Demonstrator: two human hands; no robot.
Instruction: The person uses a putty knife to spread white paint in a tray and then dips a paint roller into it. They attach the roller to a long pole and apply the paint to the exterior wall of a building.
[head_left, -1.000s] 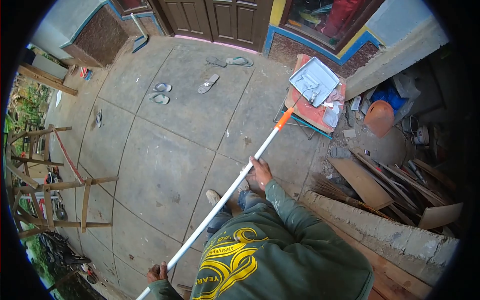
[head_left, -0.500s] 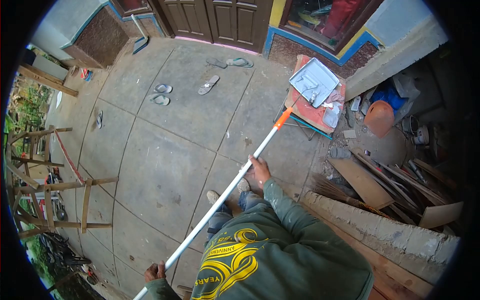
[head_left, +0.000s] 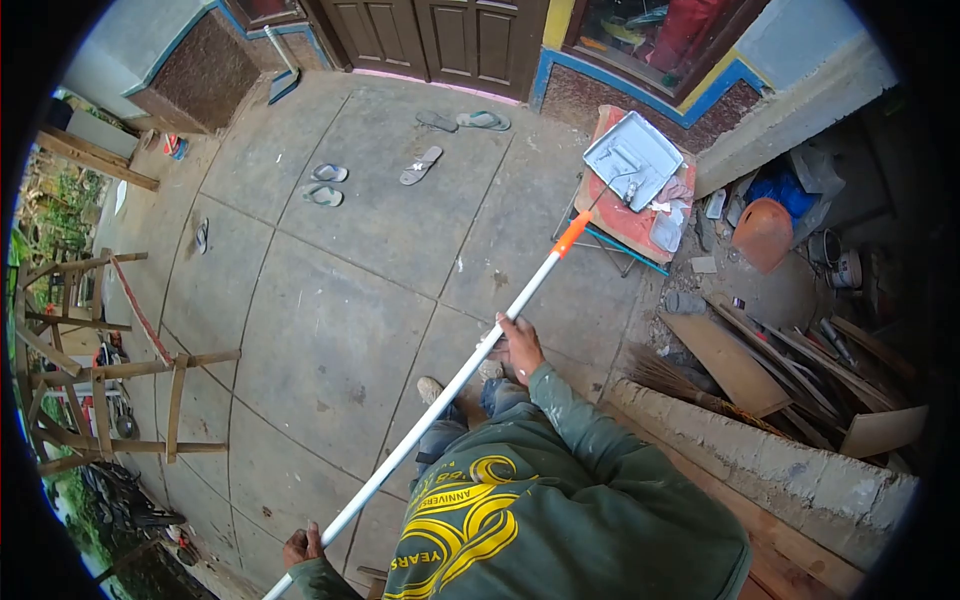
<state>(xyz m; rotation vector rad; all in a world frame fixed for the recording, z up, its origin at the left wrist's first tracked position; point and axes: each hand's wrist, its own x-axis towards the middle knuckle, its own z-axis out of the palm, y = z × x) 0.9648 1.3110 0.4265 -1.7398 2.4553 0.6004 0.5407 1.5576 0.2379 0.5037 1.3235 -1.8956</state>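
Observation:
A long white extension pole (head_left: 440,400) with an orange tip runs diagonally across my body. My left hand (head_left: 302,544) is closed round its lower part, near the bottom left. Further up, my right hand (head_left: 520,348) grips the same pole in front of my torso. Beyond the orange tip, a thin wire frame leads to a paint roller (head_left: 627,163) resting in a white paint tray (head_left: 662,148). Pale paint coats the tray and roller. Under the tray is a worn red-topped stool (head_left: 612,222), with crumpled scraps beside the tray.
Several sandals (head_left: 422,166) lie on the concrete floor (head_left: 330,290). Wooden trestles (head_left: 150,370) stand at left. On the right are stacked boards (head_left: 725,365), an orange-brown basin (head_left: 762,236) and a low concrete wall (head_left: 760,470). A dustpan (head_left: 284,85) sits near the brown doors (head_left: 430,40).
The roller seems to have shifted slightly within the tray. Both hands keep their hold on the pole, and the whole view has moved a little.

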